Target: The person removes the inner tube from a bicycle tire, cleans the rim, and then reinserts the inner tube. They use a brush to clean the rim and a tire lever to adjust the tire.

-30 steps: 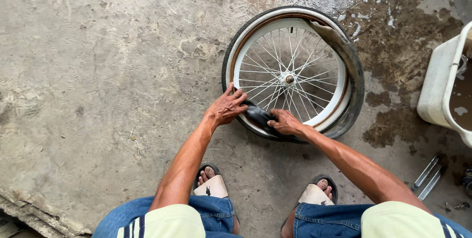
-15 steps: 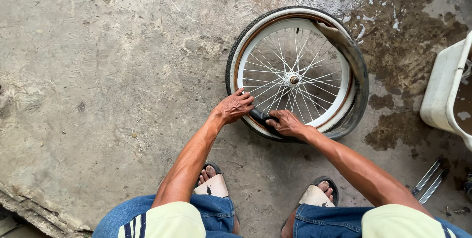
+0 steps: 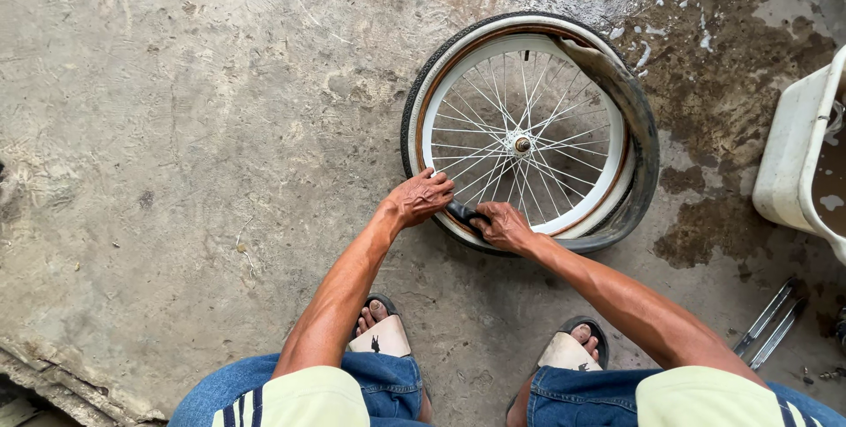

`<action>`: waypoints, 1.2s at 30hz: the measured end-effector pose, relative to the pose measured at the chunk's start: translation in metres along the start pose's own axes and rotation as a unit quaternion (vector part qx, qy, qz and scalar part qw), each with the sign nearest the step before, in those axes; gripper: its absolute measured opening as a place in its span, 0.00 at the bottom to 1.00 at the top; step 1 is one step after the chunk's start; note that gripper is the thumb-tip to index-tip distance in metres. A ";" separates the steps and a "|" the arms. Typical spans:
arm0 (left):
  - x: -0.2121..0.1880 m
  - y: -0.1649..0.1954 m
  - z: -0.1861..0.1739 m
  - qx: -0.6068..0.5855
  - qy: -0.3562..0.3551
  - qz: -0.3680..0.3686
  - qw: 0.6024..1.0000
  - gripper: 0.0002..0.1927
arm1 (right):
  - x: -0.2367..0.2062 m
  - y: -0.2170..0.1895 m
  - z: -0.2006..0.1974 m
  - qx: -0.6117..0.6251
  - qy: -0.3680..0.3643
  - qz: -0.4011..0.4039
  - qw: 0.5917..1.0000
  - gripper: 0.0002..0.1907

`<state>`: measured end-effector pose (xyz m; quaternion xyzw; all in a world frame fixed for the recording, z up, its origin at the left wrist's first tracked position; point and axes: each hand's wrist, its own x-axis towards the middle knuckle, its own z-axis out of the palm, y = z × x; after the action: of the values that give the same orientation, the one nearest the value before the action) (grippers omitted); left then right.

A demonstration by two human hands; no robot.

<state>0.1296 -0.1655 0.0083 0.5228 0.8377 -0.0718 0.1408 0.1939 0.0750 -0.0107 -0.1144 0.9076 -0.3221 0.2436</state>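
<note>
Bike wheel [image 3: 522,127] lies flat on the concrete floor [image 3: 176,127]. Both hands, left [image 3: 421,200] and right [image 3: 502,226], are curled around the black inner tube [image 3: 464,213] at the near rim. Best fed evenly under the tire [image 3: 641,141], no pinching.

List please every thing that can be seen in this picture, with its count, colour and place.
spoked bicycle wheel with white rim: one, white and silver, lying flat on the floor, upper middle.
black rubber tyre: one, black with a whitish sidewall, around the rim, pulled off it on the right side.
black inner tube piece: one, black, at the near rim between both hands.
white plastic tub: one, white, right edge.
metal bars: two, silver, floor at lower right.
concrete floor: grey, wet patch at upper right.
sandals: two, pale, bottom.
left hand: on the near rim.
right hand: grip on the tube.
</note>
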 end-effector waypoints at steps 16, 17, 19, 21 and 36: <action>0.004 -0.028 -0.003 -0.032 -0.055 -0.090 0.994 0.16 | -0.001 0.003 -0.041 -0.097 -0.170 0.005 0.981 0.34; 0.000 -0.030 -0.012 -0.033 -0.062 -0.094 0.993 0.14 | -0.003 0.007 -0.044 -0.084 -0.191 0.007 0.978 0.33; -0.004 -0.030 -0.031 0.011 -0.078 -0.069 0.994 0.24 | -0.006 0.014 -0.044 -0.057 -0.235 0.007 0.970 0.30; -0.004 -0.024 -0.045 0.018 -0.090 -0.039 0.995 0.31 | -0.007 0.020 -0.038 -0.044 -0.219 0.017 0.975 0.29; 0.001 0.007 -0.001 0.010 0.048 0.012 0.999 0.17 | -0.001 0.006 -0.036 -0.007 -0.058 0.001 0.998 0.10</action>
<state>0.1349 -0.1611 0.0090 0.5370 0.8363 -0.0532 0.0966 0.1757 0.0984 0.0099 -0.1341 0.8946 -0.3081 0.2947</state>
